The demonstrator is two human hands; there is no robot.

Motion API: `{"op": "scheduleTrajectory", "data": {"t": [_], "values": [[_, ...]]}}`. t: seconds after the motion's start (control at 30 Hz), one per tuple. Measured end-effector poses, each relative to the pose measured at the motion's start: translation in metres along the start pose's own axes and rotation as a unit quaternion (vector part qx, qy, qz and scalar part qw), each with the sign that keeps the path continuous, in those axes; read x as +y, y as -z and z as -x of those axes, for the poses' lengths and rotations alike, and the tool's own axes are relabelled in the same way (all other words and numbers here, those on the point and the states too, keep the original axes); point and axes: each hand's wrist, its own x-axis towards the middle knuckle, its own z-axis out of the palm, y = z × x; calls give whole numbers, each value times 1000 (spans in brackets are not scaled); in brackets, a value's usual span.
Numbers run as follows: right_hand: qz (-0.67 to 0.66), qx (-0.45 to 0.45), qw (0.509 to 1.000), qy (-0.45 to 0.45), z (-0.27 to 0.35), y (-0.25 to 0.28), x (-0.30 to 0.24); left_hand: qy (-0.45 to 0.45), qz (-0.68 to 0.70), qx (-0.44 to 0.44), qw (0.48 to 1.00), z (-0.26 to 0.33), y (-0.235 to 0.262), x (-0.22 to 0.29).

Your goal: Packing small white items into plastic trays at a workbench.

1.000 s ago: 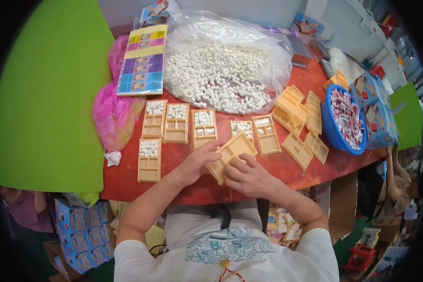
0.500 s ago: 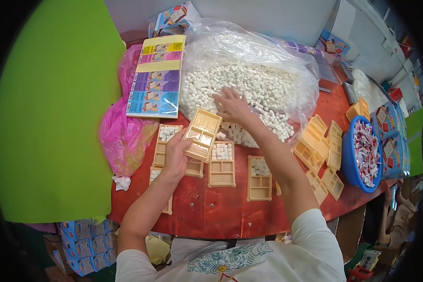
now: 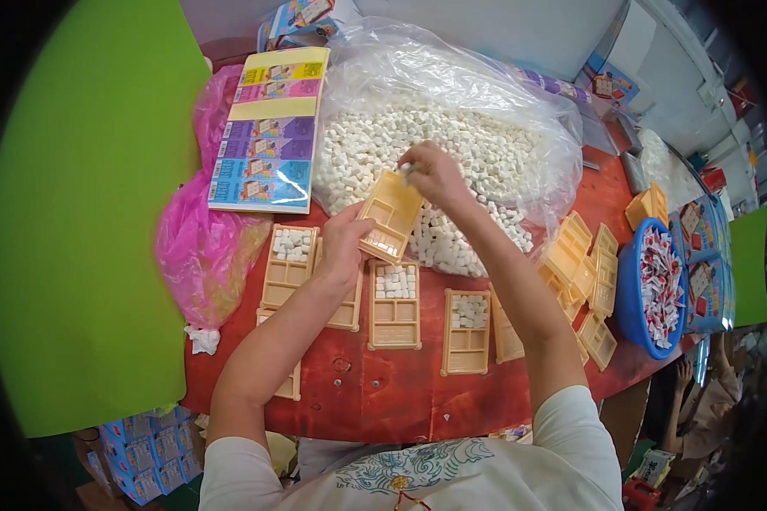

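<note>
Evidently, the red table [image 3: 400, 413] carries a big clear bag [image 3: 452, 68]. Over its near edge, a tray [image 3: 389, 220], gripped by the left hand [image 3: 343, 247], could spill if that hold twisted; it looks tan, glossy, tilted, divided into compartments. The right hand [image 3: 437, 175] bunches its fingers beside it, contents unclear through blur. White cubes [image 3: 494, 149] heap behind.
</note>
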Motion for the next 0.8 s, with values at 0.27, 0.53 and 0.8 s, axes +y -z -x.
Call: {"op": "scheduleTrajectory", "data": {"t": [0.27, 0.53, 0.8], "values": [[5, 6, 997, 76, 29, 16, -12, -1, 77, -4, 997, -3, -16, -20], [-71, 42, 997, -3, 58, 36, -11, -1, 82, -19, 996, 24, -14, -23], [-217, -70, 956, -186, 127, 33, -76, -12, 117, -30, 993, 125, -19, -22]]}}
